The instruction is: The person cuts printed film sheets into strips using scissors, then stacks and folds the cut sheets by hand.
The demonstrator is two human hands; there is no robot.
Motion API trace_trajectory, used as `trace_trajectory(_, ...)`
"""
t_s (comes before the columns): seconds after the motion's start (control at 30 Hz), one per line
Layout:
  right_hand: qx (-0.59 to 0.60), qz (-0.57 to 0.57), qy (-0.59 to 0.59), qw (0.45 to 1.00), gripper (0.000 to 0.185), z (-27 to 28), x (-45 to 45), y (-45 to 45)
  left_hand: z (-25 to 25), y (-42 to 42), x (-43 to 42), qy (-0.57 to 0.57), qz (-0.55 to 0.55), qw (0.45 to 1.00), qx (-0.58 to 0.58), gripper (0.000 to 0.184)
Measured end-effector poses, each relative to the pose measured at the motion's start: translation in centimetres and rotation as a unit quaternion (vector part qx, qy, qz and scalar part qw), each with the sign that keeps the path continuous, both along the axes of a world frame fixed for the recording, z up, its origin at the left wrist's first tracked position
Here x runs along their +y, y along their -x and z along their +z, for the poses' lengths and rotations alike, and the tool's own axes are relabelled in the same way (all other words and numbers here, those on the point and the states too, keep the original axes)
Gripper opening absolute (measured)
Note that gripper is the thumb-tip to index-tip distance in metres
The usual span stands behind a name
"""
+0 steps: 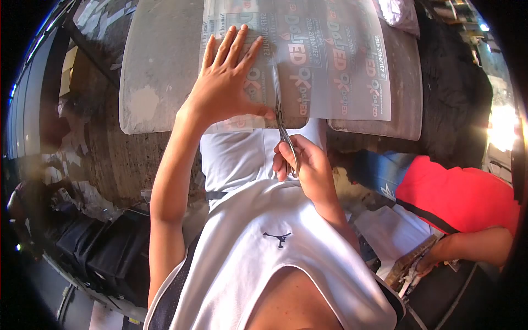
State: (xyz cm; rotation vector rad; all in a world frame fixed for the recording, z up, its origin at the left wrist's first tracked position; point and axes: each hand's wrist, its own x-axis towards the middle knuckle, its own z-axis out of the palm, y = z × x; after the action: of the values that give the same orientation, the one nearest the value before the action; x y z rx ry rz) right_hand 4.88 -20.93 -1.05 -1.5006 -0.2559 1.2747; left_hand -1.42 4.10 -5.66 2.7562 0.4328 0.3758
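Note:
My left hand (228, 82) lies spread, palm down, on a translucent printed sheet (352, 71) with red and dark lettering. In my right hand (302, 157) are metal scissors (281, 118), my fingers around their handles. The blades point away from me and reach into the sheet, just right of my left thumb. Along the blades the sheet is parted, and its near edge hangs a little over the table edge on the left part. Whether the blade tips lie over or under the sheet is hard to tell.
The sheet rests on a worn grey table (148, 71). A person in a red top (456, 192) is bent at the right, a hand near papers on the floor. Dark cloth (454, 82) lies right of the table, black boxes (118, 247) at the lower left.

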Motion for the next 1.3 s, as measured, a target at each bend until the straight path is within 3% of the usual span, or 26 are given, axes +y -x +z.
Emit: trace_trajectory(1.3, 0.021, -0.021, -0.015, 0.999, 0.034, -0.2, 3.0, -1.3, 0.7, -0.1, 0.1, 0.041, 0.003, 0.999, 0.009, 0.150)
